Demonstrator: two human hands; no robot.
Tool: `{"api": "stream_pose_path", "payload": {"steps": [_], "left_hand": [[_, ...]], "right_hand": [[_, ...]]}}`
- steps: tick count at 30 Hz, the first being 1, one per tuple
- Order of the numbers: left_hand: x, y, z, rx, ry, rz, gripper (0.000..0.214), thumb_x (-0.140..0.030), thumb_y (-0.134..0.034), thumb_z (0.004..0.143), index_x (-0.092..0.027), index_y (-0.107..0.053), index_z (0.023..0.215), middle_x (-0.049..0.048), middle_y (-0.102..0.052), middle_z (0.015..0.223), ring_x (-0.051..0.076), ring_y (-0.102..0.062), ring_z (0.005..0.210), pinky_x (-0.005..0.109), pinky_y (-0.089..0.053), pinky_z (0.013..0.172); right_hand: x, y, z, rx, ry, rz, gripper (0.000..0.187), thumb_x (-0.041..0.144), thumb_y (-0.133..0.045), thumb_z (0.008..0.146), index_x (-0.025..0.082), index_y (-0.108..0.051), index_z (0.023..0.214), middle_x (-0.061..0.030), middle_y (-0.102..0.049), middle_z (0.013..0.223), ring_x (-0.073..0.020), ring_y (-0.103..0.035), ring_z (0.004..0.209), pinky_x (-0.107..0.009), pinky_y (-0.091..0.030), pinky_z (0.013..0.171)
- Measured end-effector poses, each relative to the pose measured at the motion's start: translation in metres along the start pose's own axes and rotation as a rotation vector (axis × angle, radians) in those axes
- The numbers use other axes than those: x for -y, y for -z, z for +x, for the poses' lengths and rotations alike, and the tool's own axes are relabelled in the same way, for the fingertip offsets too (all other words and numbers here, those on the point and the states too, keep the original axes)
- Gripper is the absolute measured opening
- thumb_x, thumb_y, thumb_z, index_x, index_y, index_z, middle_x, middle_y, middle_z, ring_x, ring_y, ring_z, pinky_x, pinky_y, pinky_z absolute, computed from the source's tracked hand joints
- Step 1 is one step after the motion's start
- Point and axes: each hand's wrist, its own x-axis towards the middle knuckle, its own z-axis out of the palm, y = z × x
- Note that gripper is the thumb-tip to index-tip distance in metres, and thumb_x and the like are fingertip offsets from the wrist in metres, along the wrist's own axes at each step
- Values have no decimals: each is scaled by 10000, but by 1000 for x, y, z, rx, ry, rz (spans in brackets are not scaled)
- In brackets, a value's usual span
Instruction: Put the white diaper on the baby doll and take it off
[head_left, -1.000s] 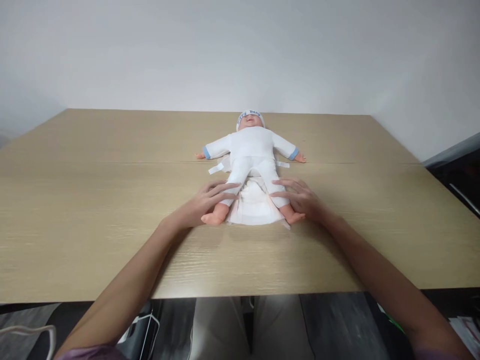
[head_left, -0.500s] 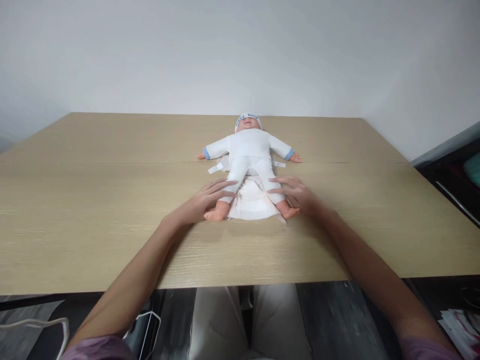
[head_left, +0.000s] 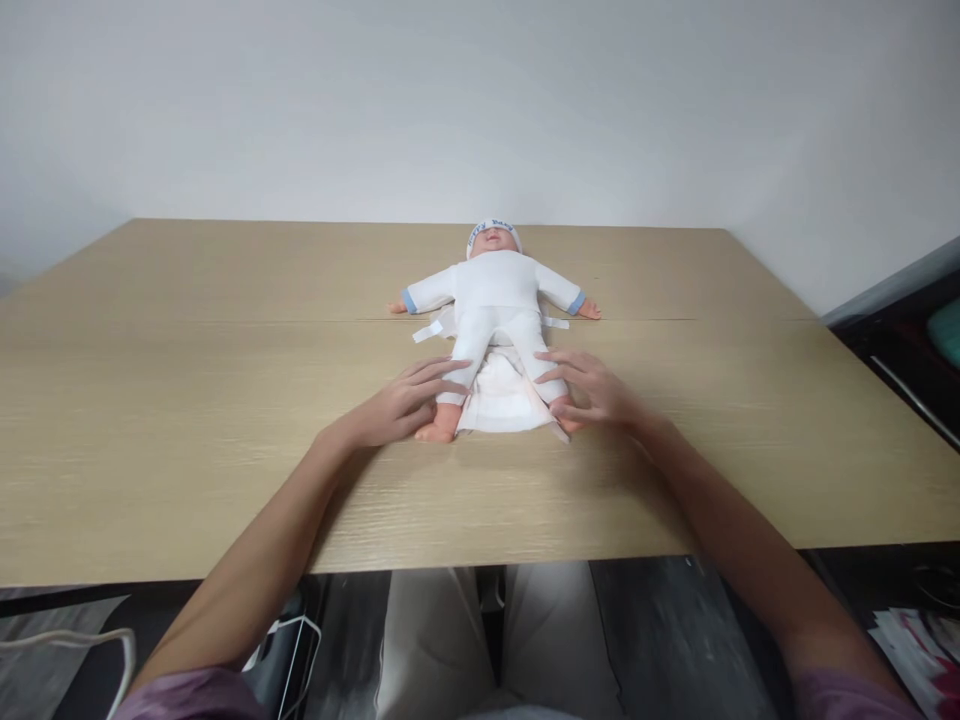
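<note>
Lying flat on the shins of the doll (head_left: 495,295), the left hand (head_left: 397,408) and right hand (head_left: 592,390) keep fingers spread, gripping nothing; light, even pressure seems best, with the doll supine mid-table (head_left: 225,400), centred over the diaper (head_left: 506,405).

A pale wood-grain tabletop (head_left: 187,400) fills the middle of the view, with 1 thin seam (head_left: 225,320) running across it from side to side. Behind the tabletop rises a plain white wall (head_left: 480,100). To the right of the tabletop stands dark furniture (head_left: 900,330) holding a teal object (head_left: 946,335). Below the tabletop's near edge lie a white cable (head_left: 75,636) at the left, grey floor (head_left: 660,650), and printed papers (head_left: 915,640) at the right.
</note>
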Motion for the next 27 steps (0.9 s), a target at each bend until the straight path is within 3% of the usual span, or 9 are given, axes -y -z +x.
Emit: {"api": "stream_pose_path", "payload": {"steps": [2, 4, 7, 10, 15, 17, 20, 22, 27], "left_hand": [[-6, 0, 1, 0, 38, 15, 392, -286, -495, 1106, -327, -685, 1447, 37, -440, 1779, 353, -395, 1636, 620, -352, 1348], [-15, -4, 3, -21, 82, 56, 359, -455, -587, 1092, -298, -690, 1399, 67, -461, 1754, 394, -418, 1587, 617, -374, 1313], [-27, -18, 8, -77, 126, 160, 646, -699, -790, 909, -265, -660, 1369, 128, -460, 1722, 451, -422, 1527, 638, -392, 1266], [-38, -36, 12, -156, 184, 263, 711, -704, -862, 821, -245, -641, 1317, 158, -485, 1683, 472, -435, 1469, 681, -383, 1231], [-49, -50, 16, -220, 256, 347, 294, -437, -739, 958, -256, -674, 1180, 129, -528, 1651, 455, -437, 1438, 682, -400, 1174], [-48, -46, 19, -246, 256, 344, 205, -401, -668, 1007, -263, -708, 1152, 112, -586, 1595, 430, -476, 1405, 671, -396, 1171], [-40, -32, 29, -314, 260, 236, 279, -419, -537, 1079, -268, -744, 1191, 102, -695, 1410, 364, -570, 1286, 607, -431, 1152], [-31, -18, 41, -374, 251, 124, 366, -470, -486, 1100, -252, -749, 1233, 107, -714, 1335, 340, -589, 1261, 560, -450, 1159], [12, 20, 97, -507, 227, -86, 438, -597, -551, 1055, -227, -753, 1175, 110, -675, 1453, 357, -520, 1411, 534, -345, 1283]], "right_hand": [[11, -3, 0, -13, -17, -82, 616, 698, -747, 965, 297, -679, 1428, -120, -562, 1684, -404, -516, 1552, -611, -407, 1266], [21, -7, -1, -22, -16, -146, 847, 790, -792, 879, 294, -601, 1539, -146, -556, 1683, -432, -511, 1545, -629, -388, 1273], [30, -14, 0, -33, -23, -224, 1042, 830, -783, 857, 296, -449, 1686, -157, -531, 1701, -437, -509, 1535, -650, -342, 1300], [37, -20, 0, -52, -45, -298, 969, 746, -777, 916, 292, -442, 1703, -159, -535, 1694, -433, -507, 1525, -655, -339, 1299], [42, -25, 0, -60, -71, -326, 580, 415, -689, 1042, 307, -601, 1605, -142, -543, 1685, -416, -500, 1520, -635, -419, 1246], [39, -24, 1, -70, -70, -276, 464, 315, -541, 1107, 307, -651, 1558, -122, -571, 1661, -376, -513, 1517, -603, -447, 1231], [28, -16, 8, -106, -57, -132, 448, 307, -398, 1155, 290, -695, 1490, -108, -667, 1547, -328, -605, 1401, -554, -491, 1187], [19, -7, 20, -139, -64, -31, 439, 378, -382, 1169, 260, -728, 1411, -116, -743, 1387, -314, -670, 1248, -514, -530, 1116], [-15, 14, 78, -358, -219, 146, 571, 661, -398, 1136, 224, -762, 1091, -102, -753, 1096, -289, -682, 1048, -431, -542, 1005]]}}
